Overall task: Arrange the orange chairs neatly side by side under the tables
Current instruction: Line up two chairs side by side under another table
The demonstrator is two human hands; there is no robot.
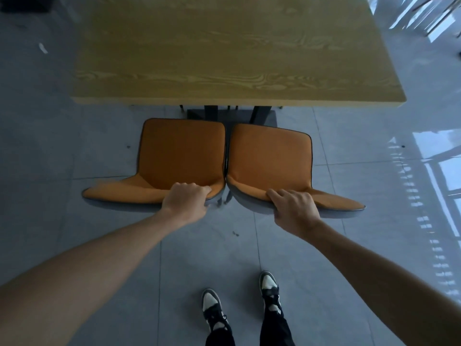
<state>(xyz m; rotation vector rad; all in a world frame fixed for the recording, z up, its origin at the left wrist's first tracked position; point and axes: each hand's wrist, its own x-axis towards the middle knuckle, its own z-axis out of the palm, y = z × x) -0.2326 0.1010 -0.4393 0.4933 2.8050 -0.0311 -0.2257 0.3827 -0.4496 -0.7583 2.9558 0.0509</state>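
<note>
Two orange chairs stand side by side on the floor in front of a wooden table [224,58], their inner edges almost touching. My left hand [185,201] grips the top edge of the left chair's [179,153] backrest near its right end. On the right chair [269,161], my right hand [294,208] holds the backrest's top edge. Both seats lie just short of the table's near edge, with their fronts facing the dark table base [232,116].
Grey tiled floor [74,151] surrounds the chairs. My two feet in black-and-white shoes [212,305] stand behind the chairs. Bright window reflections lie on the floor at the right [434,171]. Thin metal legs of other furniture show at the top right [434,13].
</note>
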